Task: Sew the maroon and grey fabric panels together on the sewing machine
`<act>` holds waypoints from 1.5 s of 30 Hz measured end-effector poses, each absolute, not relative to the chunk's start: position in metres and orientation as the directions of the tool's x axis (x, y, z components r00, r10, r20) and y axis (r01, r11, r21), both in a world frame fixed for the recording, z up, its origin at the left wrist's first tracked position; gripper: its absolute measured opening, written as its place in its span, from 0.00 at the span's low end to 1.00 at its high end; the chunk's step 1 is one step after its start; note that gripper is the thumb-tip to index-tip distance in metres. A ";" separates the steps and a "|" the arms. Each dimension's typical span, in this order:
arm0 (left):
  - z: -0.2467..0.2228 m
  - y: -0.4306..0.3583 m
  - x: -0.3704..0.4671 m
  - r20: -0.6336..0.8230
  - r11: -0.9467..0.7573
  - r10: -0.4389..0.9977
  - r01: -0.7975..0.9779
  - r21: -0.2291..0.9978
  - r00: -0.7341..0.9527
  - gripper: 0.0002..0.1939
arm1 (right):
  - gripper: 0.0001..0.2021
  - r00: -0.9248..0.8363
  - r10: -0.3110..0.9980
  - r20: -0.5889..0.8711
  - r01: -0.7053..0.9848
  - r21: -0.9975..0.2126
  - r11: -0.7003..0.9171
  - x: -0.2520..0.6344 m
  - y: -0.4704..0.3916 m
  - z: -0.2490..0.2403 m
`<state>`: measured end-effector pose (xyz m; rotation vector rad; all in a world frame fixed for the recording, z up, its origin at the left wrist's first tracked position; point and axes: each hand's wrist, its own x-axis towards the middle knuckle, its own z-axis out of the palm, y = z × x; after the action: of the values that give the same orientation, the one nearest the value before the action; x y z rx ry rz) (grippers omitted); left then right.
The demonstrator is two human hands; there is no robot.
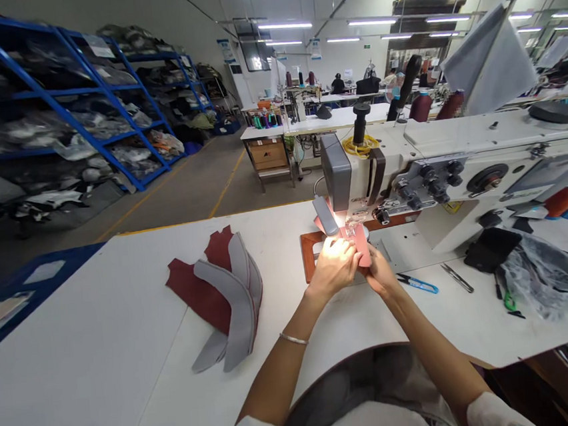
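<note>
Under the lit needle area of a white sewing machine (410, 137) lies a pinkish-red fabric piece (363, 253). My left hand (336, 263) presses on its left part with bent fingers close to the presser foot (350, 231). At the piece's lower right edge, my right hand (381, 274) grips it, with the thumb side showing and the fingertips partly hidden beneath. Left of my hands, a loose stack of dark red and grey cut fabric pieces (231, 292) rests on the white table (142, 360).
Blue-handled thread snips (418, 284) and metal tweezers (457, 278) lie right of my right hand. Farther right are a black pouch (492, 248) and a clear plastic bag (551, 277). Blue shelves (98, 117) stand at the left; other sewing tables are ahead.
</note>
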<state>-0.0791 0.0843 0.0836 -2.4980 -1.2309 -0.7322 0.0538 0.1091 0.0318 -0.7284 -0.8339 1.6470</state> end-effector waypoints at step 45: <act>0.036 0.123 -0.090 0.716 -0.508 0.691 0.772 0.381 0.102 0.09 | 0.08 0.032 0.944 0.329 0.760 -0.621 0.191 0.063 0.147 0.067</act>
<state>-0.0901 0.1227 0.0362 -2.2637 -1.5083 -1.3834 0.0626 0.1466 0.0669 -1.6076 -1.7652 0.3307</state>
